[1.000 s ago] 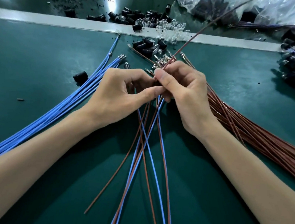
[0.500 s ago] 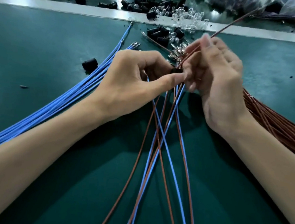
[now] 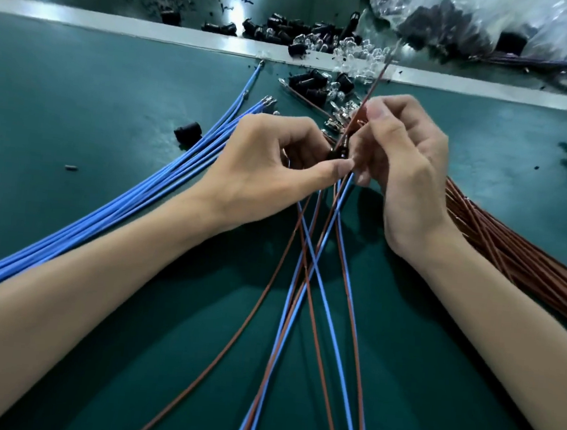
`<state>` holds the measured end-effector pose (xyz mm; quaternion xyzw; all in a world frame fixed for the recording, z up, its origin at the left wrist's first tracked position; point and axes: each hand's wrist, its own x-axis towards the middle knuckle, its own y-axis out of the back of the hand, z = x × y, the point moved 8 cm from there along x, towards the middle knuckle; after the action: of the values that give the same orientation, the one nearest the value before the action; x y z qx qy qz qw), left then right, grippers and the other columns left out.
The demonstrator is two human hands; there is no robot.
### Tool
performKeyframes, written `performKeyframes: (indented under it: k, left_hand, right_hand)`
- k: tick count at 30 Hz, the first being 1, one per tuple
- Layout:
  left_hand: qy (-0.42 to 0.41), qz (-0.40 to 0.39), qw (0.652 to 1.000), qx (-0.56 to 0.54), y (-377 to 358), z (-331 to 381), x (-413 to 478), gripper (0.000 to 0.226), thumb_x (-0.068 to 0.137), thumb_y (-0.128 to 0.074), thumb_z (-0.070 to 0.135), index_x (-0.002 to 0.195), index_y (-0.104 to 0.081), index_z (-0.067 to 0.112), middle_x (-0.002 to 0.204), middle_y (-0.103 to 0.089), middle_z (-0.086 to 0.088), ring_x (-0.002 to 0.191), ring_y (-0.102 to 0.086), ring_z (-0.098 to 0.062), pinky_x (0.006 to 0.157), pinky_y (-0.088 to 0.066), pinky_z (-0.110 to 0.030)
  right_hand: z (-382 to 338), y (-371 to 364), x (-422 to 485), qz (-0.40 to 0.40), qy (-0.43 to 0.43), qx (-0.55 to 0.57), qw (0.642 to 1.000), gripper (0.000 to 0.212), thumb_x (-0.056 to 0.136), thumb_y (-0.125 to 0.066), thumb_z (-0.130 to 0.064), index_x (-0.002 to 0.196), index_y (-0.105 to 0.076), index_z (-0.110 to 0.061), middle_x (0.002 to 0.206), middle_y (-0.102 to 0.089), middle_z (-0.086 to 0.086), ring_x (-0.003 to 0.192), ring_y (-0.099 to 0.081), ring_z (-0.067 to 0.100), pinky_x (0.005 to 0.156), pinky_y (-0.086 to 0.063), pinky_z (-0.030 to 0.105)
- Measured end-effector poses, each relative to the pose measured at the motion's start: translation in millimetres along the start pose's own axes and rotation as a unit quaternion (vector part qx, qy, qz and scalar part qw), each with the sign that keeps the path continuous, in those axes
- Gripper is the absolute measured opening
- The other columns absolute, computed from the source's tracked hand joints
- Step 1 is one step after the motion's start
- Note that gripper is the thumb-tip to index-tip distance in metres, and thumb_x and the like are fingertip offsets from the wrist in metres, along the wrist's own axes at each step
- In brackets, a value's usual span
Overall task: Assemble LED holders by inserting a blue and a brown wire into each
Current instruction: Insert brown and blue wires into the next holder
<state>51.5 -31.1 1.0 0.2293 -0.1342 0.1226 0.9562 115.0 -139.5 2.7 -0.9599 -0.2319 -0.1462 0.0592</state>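
Head: left hand (image 3: 265,168) pinches holder (image 3: 336,153), right hand (image 3: 408,167) wire (image 3: 372,95).

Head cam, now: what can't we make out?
- Head view: the holder is mostly covered by the left hand; whether the brown wire, pinched by the right hand, is seated is hidden.
- The plastic bag: contents blurred, cut by the top edge.
- The trailing wires: ends cut off at the bottom edge.

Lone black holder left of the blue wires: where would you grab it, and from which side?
Probably pinch the holder across its round body, coming from above and the left: it lies on its side, and the blue wires run close along its right.
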Motion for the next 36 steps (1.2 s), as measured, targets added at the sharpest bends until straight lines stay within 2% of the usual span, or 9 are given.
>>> performKeyframes:
  k: [14,16,18,21,24,26,30,34,36]
  left_hand:
    - [0.024,0.013,1.0,-0.005,0.5,-3.8,-0.8,0.016,0.081,-0.072,0.014,0.069,-0.063,0.009,0.054,-0.053,0.007,0.045,-0.04,0.002,0.049,-0.03,-0.009]
    - [0.03,0.028,0.999,0.008,3.3,-4.9,0.3,0.02,0.081,-0.06,0.018,0.065,-0.06,0.006,0.055,-0.053,-0.004,0.048,-0.04,-0.002,0.05,-0.034,-0.019]
    - [0.04,0.079,0.996,0.013,13.0,-8.9,1.6,0.029,0.079,-0.044,0.019,0.058,-0.051,0.0,0.058,-0.052,-0.02,0.054,-0.045,-0.021,0.055,-0.04,-0.034]
    - [0.049,0.165,0.98,0.097,33.2,-14.5,1.5,0.038,0.081,-0.036,0.025,0.058,-0.043,-0.004,0.059,-0.048,-0.025,0.062,-0.046,-0.039,0.063,-0.038,-0.049]
    - [0.046,0.178,0.939,0.291,44.8,-13.6,0.8,0.033,0.085,-0.038,0.036,0.062,-0.036,0.013,0.061,-0.04,0.0,0.064,-0.036,-0.029,0.06,-0.023,-0.034]
    - [0.042,0.164,0.918,0.359,45.0,-15.7,1.0,0.027,0.086,-0.044,0.037,0.073,-0.041,0.014,0.077,-0.043,0.0,0.068,-0.035,-0.025,0.062,-0.024,-0.033]
    - [0.029,0.131,0.878,0.459,34.9,-15.5,-1.5,0.025,0.086,-0.049,0.031,0.084,-0.033,0.012,0.085,-0.034,-0.005,0.063,-0.031,-0.025,0.055,-0.02,-0.035]
    - [0.015,0.139,0.856,0.499,39.7,-14.3,-5.3,0.025,0.087,-0.053,0.027,0.087,-0.031,0.015,0.09,-0.053,-0.016,0.067,-0.048,-0.036,0.056,-0.022,-0.036]
    - [0.013,0.15,0.856,0.494,45.4,-15.4,-5.5,0.025,0.087,-0.056,0.028,0.087,-0.035,0.014,0.094,-0.054,-0.017,0.07,-0.044,-0.031,0.057,-0.024,-0.036]
  right_hand:
    - [5.2,-4.2,6.6,-0.032,0.024,-0.059,0.997,0.021,0.086,-0.062,-0.014,0.065,-0.057,-0.011,0.051,-0.048,-0.004,0.045,-0.038,0.008,0.046,-0.032,0.019]
    - [4.4,-6.7,5.2,-0.055,0.031,-0.082,0.995,0.02,0.085,-0.062,-0.015,0.066,-0.06,-0.012,0.053,-0.051,-0.003,0.046,-0.041,0.008,0.048,-0.032,0.02]
    - [2.3,-10.1,3.1,-0.073,0.044,-0.119,0.989,0.02,0.087,-0.06,-0.019,0.07,-0.062,-0.01,0.053,-0.051,-0.005,0.047,-0.044,0.01,0.049,-0.034,0.023]
    - [-6.5,-26.0,-5.8,-0.123,0.12,-0.255,0.952,0.014,0.087,-0.062,-0.021,0.086,-0.066,-0.008,0.061,-0.053,-0.003,0.052,-0.046,0.01,0.053,-0.038,0.022]
    - [-2.8,-50.9,-19.9,-0.217,0.174,-0.408,0.87,0.028,0.082,-0.067,-0.032,0.099,-0.065,-0.01,0.078,-0.048,-0.008,0.068,-0.045,0.01,0.063,-0.044,0.028]
    - [1.6,-57.4,-23.6,-0.241,0.174,-0.464,0.834,0.028,0.079,-0.065,-0.034,0.096,-0.064,-0.011,0.082,-0.042,-0.008,0.077,-0.045,0.014,0.065,-0.048,0.037]
    - [-2.9,-51.1,-23.5,-0.177,0.171,-0.506,0.827,0.013,0.076,-0.059,-0.023,0.081,-0.059,-0.011,0.075,-0.046,-0.005,0.074,-0.042,0.013,0.059,-0.046,0.038]
    - [-3.2,-44.8,-21.8,-0.112,0.16,-0.565,0.801,0.021,0.08,-0.055,-0.031,0.07,-0.054,-0.012,0.07,-0.06,0.002,0.069,-0.056,0.03,0.057,-0.031,0.029]
    - [-3.3,-42.3,-20.1,-0.09,0.153,-0.578,0.797,0.027,0.086,-0.054,-0.033,0.07,-0.06,-0.011,0.07,-0.065,0.006,0.068,-0.059,0.034,0.058,-0.028,0.028]
